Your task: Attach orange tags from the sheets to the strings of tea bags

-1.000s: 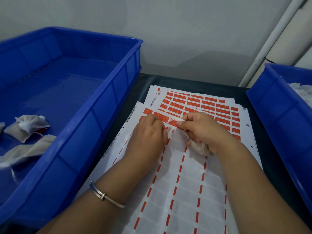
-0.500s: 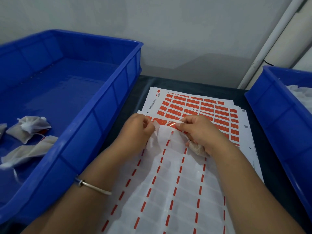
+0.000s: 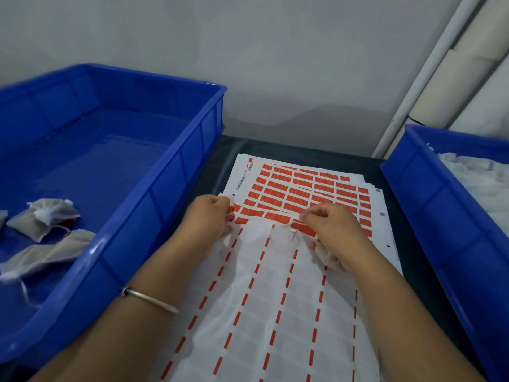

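A stack of sheets with orange tags (image 3: pixel 303 186) lies on the dark table between two blue bins. The near part of the top sheet (image 3: pixel 275 299) is peeled bare, with only thin orange strips left. My left hand (image 3: pixel 206 219) grips the sheet's left edge at the line where the tags begin. My right hand (image 3: pixel 330 230) pinches a thin string (image 3: pixel 293 226) over an orange tag (image 3: pixel 303 228) and keeps a tea bag (image 3: pixel 326 256) tucked under its palm.
The blue bin on the left (image 3: pixel 165 172) holds a few tea bags with tags (image 3: pixel 44 216) at its near end. Another blue bin on the right (image 3: pixel 429 205) is filled with white tea bags (image 3: pixel 479 183). A white pipe (image 3: pixel 421 78) runs up the wall.
My left hand has slid left to the sheet's edge. My right hand has moved slightly right, and the string now lies across the tag row.
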Motion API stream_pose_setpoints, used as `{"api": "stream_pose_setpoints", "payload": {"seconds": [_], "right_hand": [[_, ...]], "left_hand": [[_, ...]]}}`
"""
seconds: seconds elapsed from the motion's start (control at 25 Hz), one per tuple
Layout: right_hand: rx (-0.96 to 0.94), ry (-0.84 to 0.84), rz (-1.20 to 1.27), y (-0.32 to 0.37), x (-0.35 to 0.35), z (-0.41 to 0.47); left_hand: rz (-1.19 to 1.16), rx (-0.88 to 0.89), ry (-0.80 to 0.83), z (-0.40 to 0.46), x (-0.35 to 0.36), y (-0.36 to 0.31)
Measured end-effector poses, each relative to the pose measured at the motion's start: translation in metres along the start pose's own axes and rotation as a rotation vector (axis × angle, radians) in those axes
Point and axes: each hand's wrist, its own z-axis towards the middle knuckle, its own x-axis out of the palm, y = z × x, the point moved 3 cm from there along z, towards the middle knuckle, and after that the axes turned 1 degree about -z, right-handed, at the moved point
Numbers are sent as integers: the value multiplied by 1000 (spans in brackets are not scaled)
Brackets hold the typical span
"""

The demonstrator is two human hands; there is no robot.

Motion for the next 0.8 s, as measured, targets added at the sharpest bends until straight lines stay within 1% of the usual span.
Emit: {"api": "stream_pose_setpoints", "payload": {"seconds": [0.04, 0.08, 0.16, 0.24, 0.44, 0.52, 0.6, 0.68, 0.72, 0.76, 0.8], "right_hand": [[-12, -24, -54, 1, -7, -1], [-21, -48, -125, 5, -14, -5], [-47, -75, -235, 10, -28, -10], [-36, -58, -264, 16, -38, -17], [-27, 34, -297, 29, -48, -47], [-48, 72, -247, 36, -49, -62], [-78, 125, -111, 44, -49, -76], [-112, 201, 9, 53, -48, -92], [-132, 244, 43, 56, -48, -99], [-152, 285, 68, 59, -47, -103], [-169, 318, 86, 61, -47, -108]], "left_hand": [[-11, 10, 2, -2, 0, -1], [28, 18, 8, -4, 0, -3], [168, 3, -4, -13, 3, -7], [217, -21, -21, -23, 4, -10], [125, 10, 82, -45, 6, 1], [36, -13, 113, -56, 6, 2], [-136, -98, 227, -67, 6, 4], [-423, -206, 436, -79, 5, 3], [-504, -211, 556, -85, 3, 3], [-480, -157, 683, -91, 2, 2], [-396, -80, 802, -99, 2, 1]]}}
